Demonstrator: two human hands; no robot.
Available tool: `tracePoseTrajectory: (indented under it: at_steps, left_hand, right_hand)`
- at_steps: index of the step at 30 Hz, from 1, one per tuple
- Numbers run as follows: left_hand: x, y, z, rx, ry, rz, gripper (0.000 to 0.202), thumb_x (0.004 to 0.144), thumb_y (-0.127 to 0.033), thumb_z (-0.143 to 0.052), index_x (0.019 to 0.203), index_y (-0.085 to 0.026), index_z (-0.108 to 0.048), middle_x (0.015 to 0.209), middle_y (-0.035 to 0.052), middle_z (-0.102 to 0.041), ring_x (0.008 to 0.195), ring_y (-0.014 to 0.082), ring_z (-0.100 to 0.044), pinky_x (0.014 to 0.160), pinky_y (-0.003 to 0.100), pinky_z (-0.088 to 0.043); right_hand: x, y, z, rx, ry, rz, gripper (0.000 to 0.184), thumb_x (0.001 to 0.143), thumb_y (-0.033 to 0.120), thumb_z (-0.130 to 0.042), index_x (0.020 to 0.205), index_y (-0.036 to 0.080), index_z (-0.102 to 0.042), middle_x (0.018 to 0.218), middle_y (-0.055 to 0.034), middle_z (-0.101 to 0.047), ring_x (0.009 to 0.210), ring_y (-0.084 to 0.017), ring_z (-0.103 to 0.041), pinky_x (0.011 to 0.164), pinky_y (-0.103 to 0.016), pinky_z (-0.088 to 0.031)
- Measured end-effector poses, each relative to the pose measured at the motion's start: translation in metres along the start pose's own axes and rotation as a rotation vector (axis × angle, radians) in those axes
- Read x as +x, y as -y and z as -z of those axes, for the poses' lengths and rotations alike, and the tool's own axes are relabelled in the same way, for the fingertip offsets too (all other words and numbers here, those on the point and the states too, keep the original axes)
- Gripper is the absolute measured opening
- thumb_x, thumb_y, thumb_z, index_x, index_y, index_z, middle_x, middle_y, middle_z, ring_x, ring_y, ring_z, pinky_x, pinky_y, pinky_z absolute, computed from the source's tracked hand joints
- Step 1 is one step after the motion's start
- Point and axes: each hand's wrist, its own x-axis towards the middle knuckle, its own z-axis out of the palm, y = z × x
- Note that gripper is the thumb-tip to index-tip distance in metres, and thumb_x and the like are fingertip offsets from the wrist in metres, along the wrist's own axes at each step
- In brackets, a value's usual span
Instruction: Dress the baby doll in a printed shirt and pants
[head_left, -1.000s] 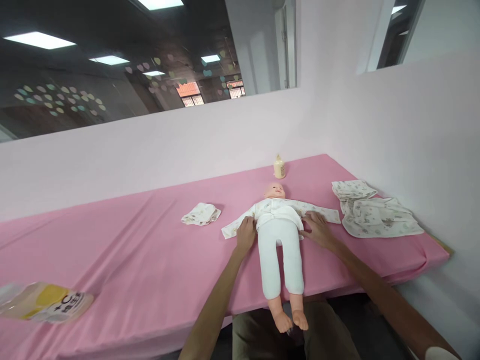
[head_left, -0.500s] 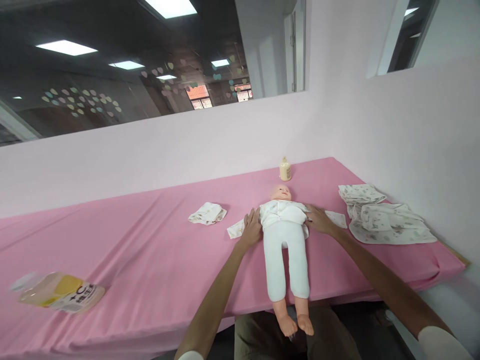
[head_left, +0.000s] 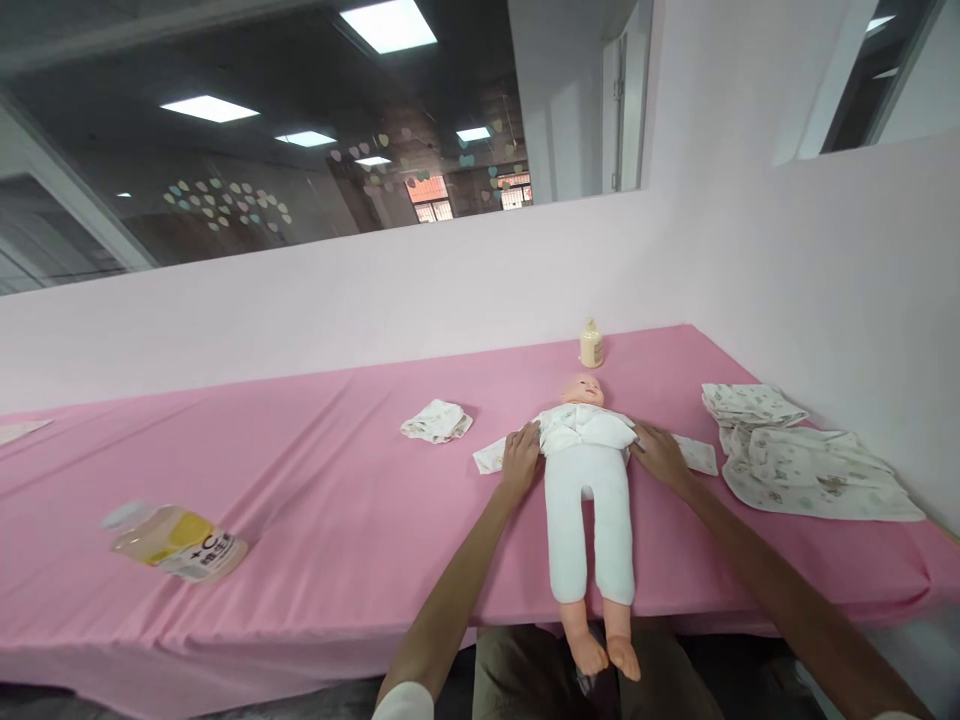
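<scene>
Doll [head_left: 588, 466] on pink cloth [head_left: 360, 530], left hand [head_left: 520, 460], right hand [head_left: 661, 457] at its sides; cannot tell whether gripping

Around my fingers [head_left: 527, 440] the sheet [head_left: 345, 510] is pink, between them the doll [head_left: 583, 390] wears white trousers [head_left: 589, 482] and a faintly printed white shirt [head_left: 586, 427], right of them lie patterned white cloths [head_left: 817, 470].

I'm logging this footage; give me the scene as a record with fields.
Surface: pink-covered table
Main object: baby doll, face up, feet past the near edge
Clothing: white trousers, printed long-sleeved top
Left hand: over one sleeve
Right hand: over the other sleeve
Far edge: pump bottle, upright
Far left: +C bottle, lying down
Cloths: left and right of doll
</scene>
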Motion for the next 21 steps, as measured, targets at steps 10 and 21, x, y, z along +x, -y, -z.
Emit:
tracePoseTrajectory:
  at_steps: [10, 21]
  left_hand:
    - [-0.006, 0.116, 0.039, -0.114, 0.075, 0.588, 0.036, 0.087, -0.020, -0.043, 0.121, -0.015, -0.055, 0.129, 0.0158, -0.057, 0.118, 0.0262, -0.055, 0.097, 0.039, -0.045]
    - [0.026, 0.142, 0.051, 0.033, -0.079, 0.730, 0.017, 0.081, -0.012, -0.042, 0.084, -0.012, -0.058, 0.102, 0.0238, -0.062, 0.106, 0.0369, -0.057, 0.087, 0.044, -0.043]
  right_hand:
    - [-0.021, 0.005, -0.014, 0.071, -0.347, -0.042, 0.031, 0.091, 0.037, -0.044, 0.114, 0.019, -0.054, 0.121, -0.0155, -0.059, 0.115, -0.030, -0.052, 0.099, -0.047, -0.039]
    - [-0.021, 0.008, -0.010, 0.088, -0.363, -0.103, 0.027, 0.091, 0.038, -0.044, 0.107, 0.021, -0.057, 0.118, -0.0140, -0.057, 0.113, -0.029, -0.052, 0.097, -0.046, -0.041]
